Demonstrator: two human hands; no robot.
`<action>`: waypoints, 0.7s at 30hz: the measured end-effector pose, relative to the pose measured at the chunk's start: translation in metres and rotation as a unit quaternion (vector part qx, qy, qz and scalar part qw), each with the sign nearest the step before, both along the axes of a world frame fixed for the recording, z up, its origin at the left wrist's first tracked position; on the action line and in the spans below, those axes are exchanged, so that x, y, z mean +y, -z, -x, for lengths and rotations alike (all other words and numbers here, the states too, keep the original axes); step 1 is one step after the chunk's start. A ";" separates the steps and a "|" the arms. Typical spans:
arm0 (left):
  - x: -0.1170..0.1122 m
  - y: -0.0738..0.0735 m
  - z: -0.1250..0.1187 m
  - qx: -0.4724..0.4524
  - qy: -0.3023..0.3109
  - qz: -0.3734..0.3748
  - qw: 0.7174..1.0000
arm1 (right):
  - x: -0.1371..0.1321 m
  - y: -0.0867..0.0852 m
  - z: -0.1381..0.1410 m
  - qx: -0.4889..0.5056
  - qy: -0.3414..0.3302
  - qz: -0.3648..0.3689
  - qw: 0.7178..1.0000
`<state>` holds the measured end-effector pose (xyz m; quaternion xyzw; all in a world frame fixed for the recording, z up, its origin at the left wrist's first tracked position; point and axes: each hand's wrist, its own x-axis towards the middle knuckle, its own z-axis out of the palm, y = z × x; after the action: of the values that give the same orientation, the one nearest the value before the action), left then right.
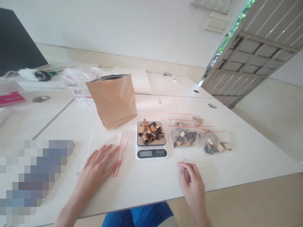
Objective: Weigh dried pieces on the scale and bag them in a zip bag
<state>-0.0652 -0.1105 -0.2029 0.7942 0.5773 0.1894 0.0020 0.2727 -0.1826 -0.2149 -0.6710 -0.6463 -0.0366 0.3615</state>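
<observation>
I have my left hand [99, 165] lying flat, fingers spread, on an empty clear zip bag [111, 148] on the counter [151, 186]. My right hand [193, 184] rests loosely curled, holding nothing, near the scale [151, 141] heaped with dried peel pieces [151, 130].

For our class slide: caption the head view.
Left hand flat on empty zip bags; dried peel sits on scale.

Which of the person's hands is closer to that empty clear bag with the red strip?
Left. The left hand lies flat on the empty clear bag, fingers touching it. The right hand rests on the table beyond the scale, apart from the bag.
</observation>
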 end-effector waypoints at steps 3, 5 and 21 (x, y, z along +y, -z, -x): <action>0.000 -0.001 0.002 -0.019 -0.007 0.009 1.000 | 0.000 0.001 -0.001 0.001 0.003 0.008 1.000; -0.001 -0.004 0.003 -0.040 -0.014 0.004 0.999 | 0.001 0.000 -0.002 -0.002 -0.002 0.013 1.000; -0.026 -0.042 -0.051 -0.281 0.123 -0.184 0.934 | 0.038 -0.083 0.129 0.427 -0.291 0.202 0.832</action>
<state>-0.0145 -0.1367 -0.1610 0.7597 0.4060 0.5063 0.0409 0.1438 -0.1444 -0.1316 -0.4591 -0.5860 0.4918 0.4516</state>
